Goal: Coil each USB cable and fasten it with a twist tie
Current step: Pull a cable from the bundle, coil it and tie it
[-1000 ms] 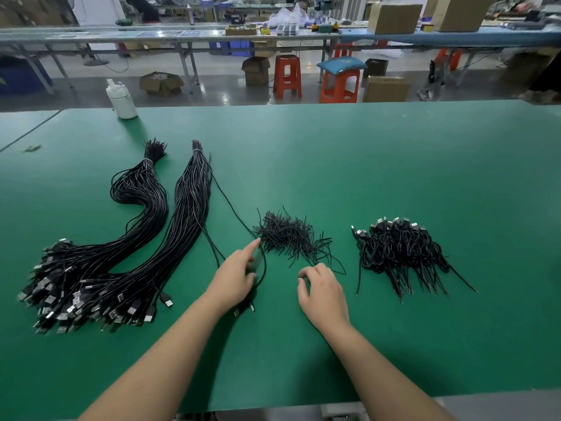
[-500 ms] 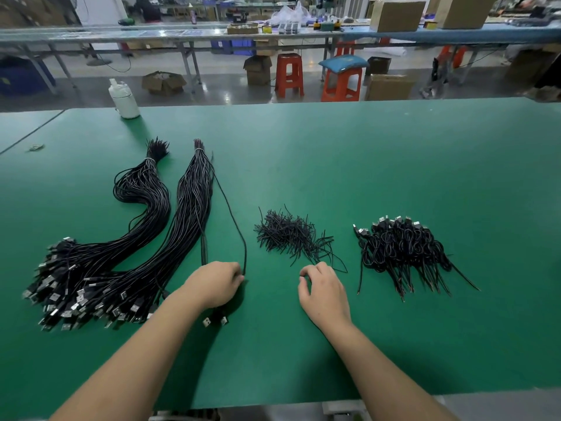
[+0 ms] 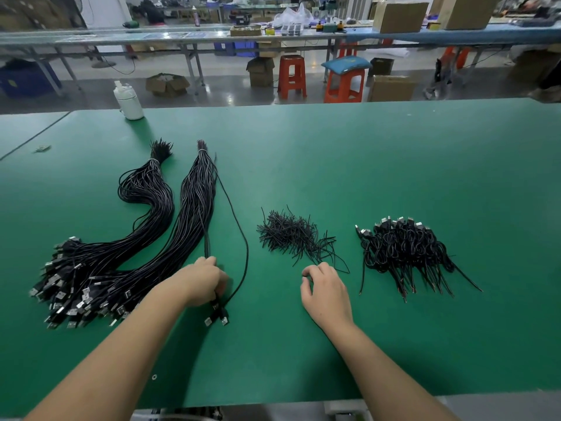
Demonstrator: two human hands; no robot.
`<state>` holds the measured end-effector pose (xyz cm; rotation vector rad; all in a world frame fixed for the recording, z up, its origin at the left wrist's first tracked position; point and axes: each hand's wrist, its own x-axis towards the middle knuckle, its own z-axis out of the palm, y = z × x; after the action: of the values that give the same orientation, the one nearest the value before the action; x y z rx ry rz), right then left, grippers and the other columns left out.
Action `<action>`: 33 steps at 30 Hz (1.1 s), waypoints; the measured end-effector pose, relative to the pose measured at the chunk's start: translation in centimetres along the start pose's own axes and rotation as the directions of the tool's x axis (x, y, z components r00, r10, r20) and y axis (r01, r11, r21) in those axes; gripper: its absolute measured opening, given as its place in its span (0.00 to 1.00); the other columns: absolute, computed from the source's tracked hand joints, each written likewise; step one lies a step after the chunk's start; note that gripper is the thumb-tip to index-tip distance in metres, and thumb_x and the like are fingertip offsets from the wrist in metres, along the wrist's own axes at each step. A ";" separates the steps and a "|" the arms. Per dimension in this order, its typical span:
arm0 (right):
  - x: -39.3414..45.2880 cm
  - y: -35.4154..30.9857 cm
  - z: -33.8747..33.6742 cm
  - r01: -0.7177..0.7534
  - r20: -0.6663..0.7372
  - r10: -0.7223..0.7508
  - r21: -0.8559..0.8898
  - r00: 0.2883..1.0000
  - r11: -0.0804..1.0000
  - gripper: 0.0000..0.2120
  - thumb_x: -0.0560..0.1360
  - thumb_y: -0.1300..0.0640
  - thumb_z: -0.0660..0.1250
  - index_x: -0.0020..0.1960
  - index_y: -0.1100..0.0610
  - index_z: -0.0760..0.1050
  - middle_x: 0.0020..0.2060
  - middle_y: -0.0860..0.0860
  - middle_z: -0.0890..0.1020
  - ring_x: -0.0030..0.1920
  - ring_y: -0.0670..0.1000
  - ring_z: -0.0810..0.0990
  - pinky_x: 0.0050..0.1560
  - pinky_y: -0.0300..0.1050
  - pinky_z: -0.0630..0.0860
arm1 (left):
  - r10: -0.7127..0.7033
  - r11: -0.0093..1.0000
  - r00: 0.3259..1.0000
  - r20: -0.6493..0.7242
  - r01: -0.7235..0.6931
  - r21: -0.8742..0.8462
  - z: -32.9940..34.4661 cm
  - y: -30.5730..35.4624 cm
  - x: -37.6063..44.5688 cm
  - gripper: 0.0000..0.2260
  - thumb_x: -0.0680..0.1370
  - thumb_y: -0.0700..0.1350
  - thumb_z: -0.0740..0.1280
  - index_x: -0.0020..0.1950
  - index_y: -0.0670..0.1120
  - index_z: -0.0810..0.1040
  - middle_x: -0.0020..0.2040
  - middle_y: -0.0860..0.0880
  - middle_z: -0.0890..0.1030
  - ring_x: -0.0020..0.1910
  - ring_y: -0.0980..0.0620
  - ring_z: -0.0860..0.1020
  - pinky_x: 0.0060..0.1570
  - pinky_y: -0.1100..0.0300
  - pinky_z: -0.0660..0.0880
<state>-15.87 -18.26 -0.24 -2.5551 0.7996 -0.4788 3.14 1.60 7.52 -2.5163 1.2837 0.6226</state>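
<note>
Big green table [image 3: 394, 153] up front; behind it a shiny grey floor [image 3: 218, 92], two orange stools [image 3: 292, 75], cardboard boxes [image 3: 391, 88] scattered around; long workbench [image 3: 182, 36] across the back, pretty cluttered.

Single head-worn wide-angle view, aimed forward and down across green table [image 3: 394, 165]; forearms seen close at bottom edge, far workshop benches [image 3: 182, 38] caught at top.

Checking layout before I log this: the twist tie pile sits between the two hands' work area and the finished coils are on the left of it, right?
Not quite. In the head view the finished coils lie to the right of the twist tie pile; the uncoiled cable bundles lie on the left.
</note>
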 end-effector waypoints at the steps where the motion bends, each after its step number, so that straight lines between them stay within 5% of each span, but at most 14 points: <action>1: 0.0 0.0 0.0 0.000 0.000 0.000 -0.001 1.000 1.000 0.07 0.80 0.52 0.61 0.54 0.51 0.76 0.48 0.45 0.74 0.49 0.46 0.73 0.49 0.41 0.73 | 0.012 0.996 1.000 -0.004 -0.013 -0.089 0.0 -0.2 0.0 0.08 0.77 0.41 0.67 0.48 0.54 0.77 0.50 0.51 0.68 0.50 0.50 0.71 0.48 0.58 0.70; 7: 0.0 0.0 0.0 0.005 -0.005 -0.005 0.000 1.000 1.000 0.07 0.80 0.53 0.61 0.54 0.52 0.76 0.48 0.45 0.74 0.49 0.46 0.73 0.50 0.42 0.73 | 0.038 0.925 0.994 -0.105 -0.074 -0.372 -0.5 -2.1 -0.7 0.09 0.77 0.42 0.69 0.42 0.56 0.76 0.50 0.51 0.72 0.47 0.54 0.76 0.46 0.62 0.71; 11: 0.0 0.1 0.0 0.003 -0.005 -0.003 -0.003 1.000 1.000 0.07 0.80 0.52 0.61 0.54 0.51 0.76 0.47 0.44 0.74 0.49 0.46 0.72 0.49 0.41 0.72 | -0.097 0.995 0.995 0.023 0.097 -0.019 -0.4 -3.0 -1.3 0.11 0.78 0.36 0.63 0.49 0.53 0.78 0.53 0.49 0.69 0.55 0.47 0.70 0.54 0.53 0.73; 14: 0.0 0.0 0.0 0.001 -0.005 -0.001 -0.004 1.000 1.000 0.07 0.80 0.53 0.61 0.54 0.51 0.76 0.47 0.44 0.74 0.48 0.46 0.72 0.48 0.41 0.72 | -0.122 0.985 0.992 -0.011 0.123 0.122 0.0 -2.3 -1.5 0.16 0.77 0.34 0.58 0.57 0.50 0.78 0.54 0.48 0.70 0.57 0.46 0.68 0.52 0.55 0.68; 18: 0.0 -0.1 -0.1 0.001 -0.003 -0.001 -0.007 1.000 1.000 0.08 0.80 0.53 0.60 0.55 0.51 0.76 0.48 0.44 0.74 0.49 0.45 0.72 0.48 0.40 0.71 | -0.075 0.975 0.996 -0.042 0.064 -0.214 0.1 -0.2 -1.2 0.06 0.78 0.53 0.67 0.47 0.52 0.78 0.47 0.53 0.77 0.49 0.53 0.76 0.47 0.59 0.74; 20: -0.1 -0.1 -0.1 0.001 0.000 -0.001 -0.013 1.000 1.000 0.08 0.80 0.53 0.60 0.55 0.51 0.76 0.48 0.44 0.74 0.49 0.45 0.72 0.48 0.40 0.71 | -0.125 0.981 0.990 0.058 0.132 -0.142 0.4 0.8 -1.3 0.17 0.74 0.64 0.68 0.42 0.51 0.75 0.42 0.53 0.78 0.42 0.52 0.78 0.39 0.58 0.73; 22: -0.1 -0.1 -0.2 -0.002 0.002 0.002 -0.013 1.000 1.000 0.08 0.80 0.53 0.60 0.55 0.51 0.76 0.48 0.44 0.74 0.49 0.45 0.72 0.49 0.40 0.71 | -0.149 0.989 0.984 0.098 0.149 0.001 0.9 1.6 -1.5 0.17 0.74 0.61 0.67 0.38 0.49 0.70 0.38 0.52 0.76 0.38 0.49 0.76 0.36 0.58 0.70; 25: -0.1 -0.2 -0.3 -0.014 -0.002 0.014 0.008 1.000 1.000 0.09 0.80 0.52 0.60 0.57 0.52 0.76 0.49 0.45 0.74 0.50 0.46 0.73 0.50 0.40 0.72 | -0.125 0.992 0.992 0.006 0.125 0.012 0.7 2.7 -1.7 0.05 0.74 0.48 0.63 0.42 0.47 0.72 0.40 0.50 0.77 0.40 0.47 0.76 0.37 0.57 0.71; 29: -0.4 -0.5 -0.8 -0.023 -0.059 0.028 0.093 0.998 0.995 0.13 0.80 0.56 0.62 0.64 0.52 0.74 0.55 0.45 0.74 0.52 0.46 0.76 0.51 0.41 0.74 | -0.123 0.991 0.959 -0.256 0.133 0.023 -0.3 4.3 -2.2 0.05 0.77 0.45 0.58 0.51 0.48 0.70 0.44 0.49 0.79 0.42 0.45 0.76 0.38 0.55 0.70; 33: -0.9 -1.8 -1.9 0.180 -0.033 -0.177 0.168 0.984 0.969 0.24 0.75 0.65 0.62 0.70 0.51 0.73 0.68 0.42 0.73 0.68 0.45 0.69 0.70 0.43 0.66 | 0.102 0.993 0.926 -0.363 -0.073 0.093 -1.9 5.8 -3.4 0.06 0.79 0.46 0.60 0.52 0.51 0.75 0.49 0.51 0.78 0.49 0.47 0.78 0.44 0.55 0.72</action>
<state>-16.58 -16.90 2.11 -2.4766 0.5115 -0.5995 -2.87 -0.18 10.69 -2.6034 1.5164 0.1107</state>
